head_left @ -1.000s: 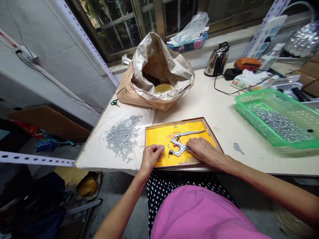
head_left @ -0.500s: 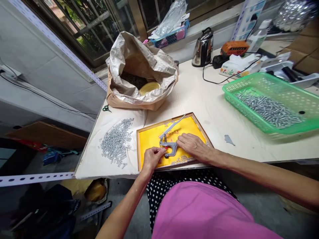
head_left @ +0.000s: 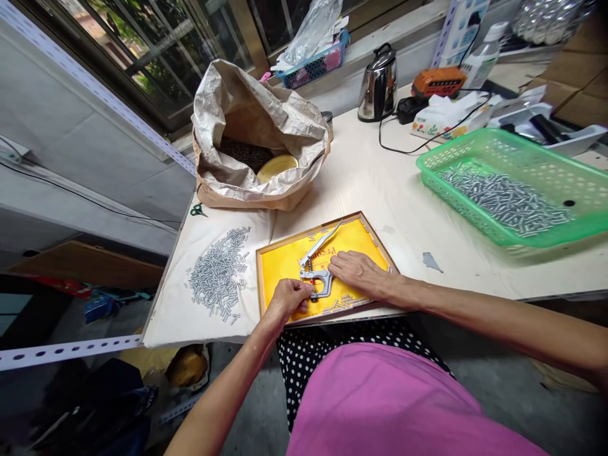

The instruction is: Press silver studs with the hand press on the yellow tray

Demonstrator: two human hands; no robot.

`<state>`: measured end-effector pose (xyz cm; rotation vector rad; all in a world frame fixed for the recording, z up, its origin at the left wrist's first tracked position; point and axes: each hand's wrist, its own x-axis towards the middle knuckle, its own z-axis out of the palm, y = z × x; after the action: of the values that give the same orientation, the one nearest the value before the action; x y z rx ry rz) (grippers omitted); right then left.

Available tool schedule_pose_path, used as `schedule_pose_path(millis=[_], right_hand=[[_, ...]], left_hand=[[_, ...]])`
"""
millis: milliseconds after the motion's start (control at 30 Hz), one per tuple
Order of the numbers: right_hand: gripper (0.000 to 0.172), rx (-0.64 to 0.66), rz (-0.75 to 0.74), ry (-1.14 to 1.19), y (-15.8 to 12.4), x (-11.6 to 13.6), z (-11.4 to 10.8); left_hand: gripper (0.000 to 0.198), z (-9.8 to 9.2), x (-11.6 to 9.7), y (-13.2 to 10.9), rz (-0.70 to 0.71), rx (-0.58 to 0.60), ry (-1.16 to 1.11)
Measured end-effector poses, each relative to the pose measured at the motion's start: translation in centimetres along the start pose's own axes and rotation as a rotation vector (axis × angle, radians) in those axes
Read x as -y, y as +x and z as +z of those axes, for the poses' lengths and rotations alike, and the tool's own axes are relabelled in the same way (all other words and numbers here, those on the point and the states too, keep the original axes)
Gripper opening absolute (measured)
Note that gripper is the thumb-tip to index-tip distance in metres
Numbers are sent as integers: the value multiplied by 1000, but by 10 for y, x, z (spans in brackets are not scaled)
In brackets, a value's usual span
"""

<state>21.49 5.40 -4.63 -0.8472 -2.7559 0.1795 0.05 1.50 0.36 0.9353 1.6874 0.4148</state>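
Note:
Grey snap pliers [head_left: 327, 283] with a spring and a red piece at the jaw lie over a yellow-bottomed, wood-rimmed tray [head_left: 273, 265]. One long handle of the pliers sticks up and away from me. My right hand [head_left: 357, 273] is closed on the far side of the pliers' body, its fingers curled over the grey frame. At the jaw, my left hand [head_left: 287, 296] is closed in a pinch; whatever is between its fingertips is too small to make out. Small metal pins [head_left: 342, 305] lie along the tray's near edge, and a pile of metal pins [head_left: 216, 278] sits left of the tray.
A green perforated basket [head_left: 503, 235] of metal pins stands at the right. Behind the tray is an open paper sack [head_left: 256, 197] with dark bits and a yellow lid-like disc. Green-handled scissors [head_left: 198, 210], a steel kettle [head_left: 377, 85] and a grey scrap [head_left: 431, 261] are also on the table.
The view has shifted slightly, so everything sits a little further left. Both hands stay at the pliers, the left fingertips still pinched at the jaw.

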Motion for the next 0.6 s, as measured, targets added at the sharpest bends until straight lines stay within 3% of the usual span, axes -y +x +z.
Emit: schedule_pose_path(millis=[167,300,367,467,600], right_hand=[[19,54,36,68,7,-10,-16],[82,-3,70,49,14,-38,-23],[98,68,77,20,18,-51,-24],[100,183,71,-13,24,-59,-27],[89,204,72,-35,29,-56,-35]], left_hand=[[31,-6,-8,1,-78,91,55],[32,-6,-8,0,-87,88,65],[32,-5,-9,0,-95,82,79],[33,-5,-11,-1,-114,79,95],[31,-4,-12,-1,-114,80,100]])
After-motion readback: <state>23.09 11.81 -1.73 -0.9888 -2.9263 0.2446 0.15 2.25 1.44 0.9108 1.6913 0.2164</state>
